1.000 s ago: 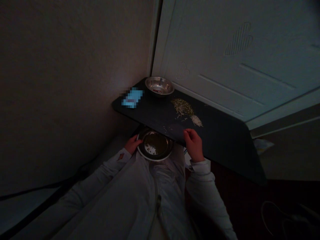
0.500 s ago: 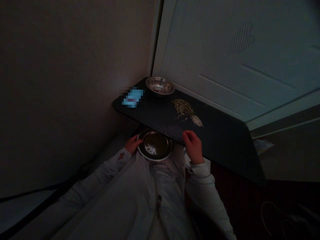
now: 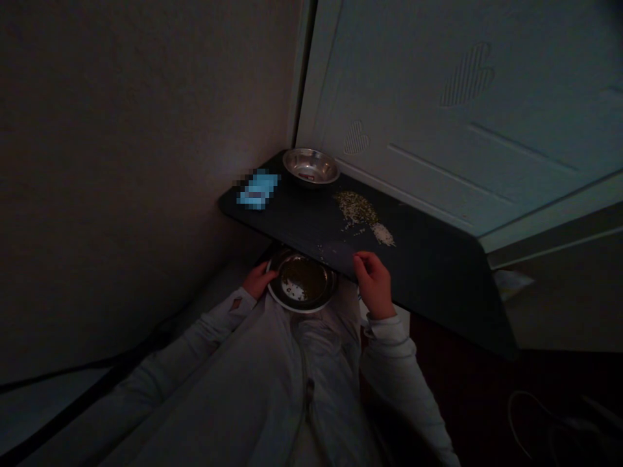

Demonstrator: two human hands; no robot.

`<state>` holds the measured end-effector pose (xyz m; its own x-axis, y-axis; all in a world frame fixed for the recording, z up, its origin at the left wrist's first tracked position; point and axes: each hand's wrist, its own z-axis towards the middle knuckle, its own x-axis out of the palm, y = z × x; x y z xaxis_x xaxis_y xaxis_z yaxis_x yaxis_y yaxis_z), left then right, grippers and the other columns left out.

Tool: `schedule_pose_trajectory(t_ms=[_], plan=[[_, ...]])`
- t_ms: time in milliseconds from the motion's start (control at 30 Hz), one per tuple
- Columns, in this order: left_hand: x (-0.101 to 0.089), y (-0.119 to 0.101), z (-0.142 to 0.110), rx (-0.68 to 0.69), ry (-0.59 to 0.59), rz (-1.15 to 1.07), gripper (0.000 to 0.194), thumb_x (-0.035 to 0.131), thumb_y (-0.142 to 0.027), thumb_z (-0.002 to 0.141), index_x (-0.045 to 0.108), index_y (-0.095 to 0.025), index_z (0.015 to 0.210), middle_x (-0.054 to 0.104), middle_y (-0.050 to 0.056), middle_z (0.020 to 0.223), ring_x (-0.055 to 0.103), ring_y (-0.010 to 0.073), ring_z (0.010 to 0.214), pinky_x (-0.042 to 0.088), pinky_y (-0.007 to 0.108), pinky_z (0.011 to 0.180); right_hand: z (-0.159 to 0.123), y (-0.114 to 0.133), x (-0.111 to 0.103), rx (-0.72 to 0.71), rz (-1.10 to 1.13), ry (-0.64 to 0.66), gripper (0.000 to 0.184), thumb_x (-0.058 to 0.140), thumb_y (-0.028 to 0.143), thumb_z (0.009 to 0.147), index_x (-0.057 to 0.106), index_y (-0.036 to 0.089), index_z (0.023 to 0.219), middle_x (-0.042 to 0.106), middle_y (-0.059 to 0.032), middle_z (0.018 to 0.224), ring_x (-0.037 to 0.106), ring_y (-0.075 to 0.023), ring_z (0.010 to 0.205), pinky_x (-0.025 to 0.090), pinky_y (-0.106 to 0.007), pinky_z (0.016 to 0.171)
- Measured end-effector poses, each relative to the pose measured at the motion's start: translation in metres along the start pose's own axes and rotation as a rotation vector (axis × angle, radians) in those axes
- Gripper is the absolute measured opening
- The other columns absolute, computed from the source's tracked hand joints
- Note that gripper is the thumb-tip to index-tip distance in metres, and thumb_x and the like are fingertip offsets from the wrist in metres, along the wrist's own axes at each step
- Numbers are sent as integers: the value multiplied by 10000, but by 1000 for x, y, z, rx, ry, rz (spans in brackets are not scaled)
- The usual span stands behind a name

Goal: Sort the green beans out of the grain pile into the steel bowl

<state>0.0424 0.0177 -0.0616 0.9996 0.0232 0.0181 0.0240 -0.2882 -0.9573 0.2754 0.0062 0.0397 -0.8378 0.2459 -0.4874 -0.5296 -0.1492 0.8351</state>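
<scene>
The scene is very dim. My left hand (image 3: 259, 280) grips the left rim of a round metal plate (image 3: 325, 298) held below the near edge of a dark table (image 3: 438, 272); the plate holds a few grains. My right hand (image 3: 374, 283) rests at the table's near edge, fingers curled, thumb and fingertips together just right of the plate. Whether it holds grains is too dark to make out. A pile of greenish and white grains (image 3: 364, 215) lies on the table beyond it, with a few loose grains (image 3: 322, 247) near the edge.
A steel bowl (image 3: 311, 166) stands at the table's far corner beside a blue packet (image 3: 257, 189). A wall is on the left and a pale door behind the table. My pale sleeves and jacket fill the lower view. Cables lie on the floor at lower right.
My right hand has crept slightly left along the table edge toward the plate. The left hand and plate have stayed put.
</scene>
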Motion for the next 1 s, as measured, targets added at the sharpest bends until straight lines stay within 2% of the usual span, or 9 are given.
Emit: schedule_pose_trajectory(t_ms=[100,333,600,800,900,1000], plan=[[1,-2,-1,-6,1,5,394,566,-308,529,578,-139,885,640,7,715,570,189,694,423,306,676,3,1,6,-11,-27,7,222,413,341,717,521,165,800,522,6,652,465,-93,581,360,-212,554],[1,-6,-4,-21,-7,-3,364,568,-286,529,585,-144,863,636,-6,692,569,178,677,425,291,665,-3,4,12,-20,3,113,210,423,335,717,525,169,794,520,13,632,465,-90,567,363,-207,542],[0,-6,-3,-26,-25,20,374,570,-289,528,585,-145,873,639,4,709,569,188,695,422,304,672,-3,1,9,57,80,-18,239,442,359,698,503,160,816,532,1,655,489,-95,583,385,-213,547],[1,-6,-3,-25,-16,5,353,565,-291,536,582,-145,857,632,1,701,567,180,684,424,295,659,-7,11,28,6,-40,74,214,432,359,705,510,179,791,559,3,638,514,-103,572,385,-217,552],[1,-2,-2,-14,-14,5,363,565,-297,534,579,-151,866,634,1,718,567,183,699,424,298,668,-4,10,37,-21,-140,44,206,414,352,712,514,184,778,566,2,634,518,-109,574,375,-221,552],[1,-3,-2,-11,-8,17,364,559,-298,532,580,-151,865,636,0,727,566,188,723,421,300,684,3,4,37,-3,-204,-7,208,406,347,709,516,181,766,566,-2,633,515,-111,570,366,-220,539]])
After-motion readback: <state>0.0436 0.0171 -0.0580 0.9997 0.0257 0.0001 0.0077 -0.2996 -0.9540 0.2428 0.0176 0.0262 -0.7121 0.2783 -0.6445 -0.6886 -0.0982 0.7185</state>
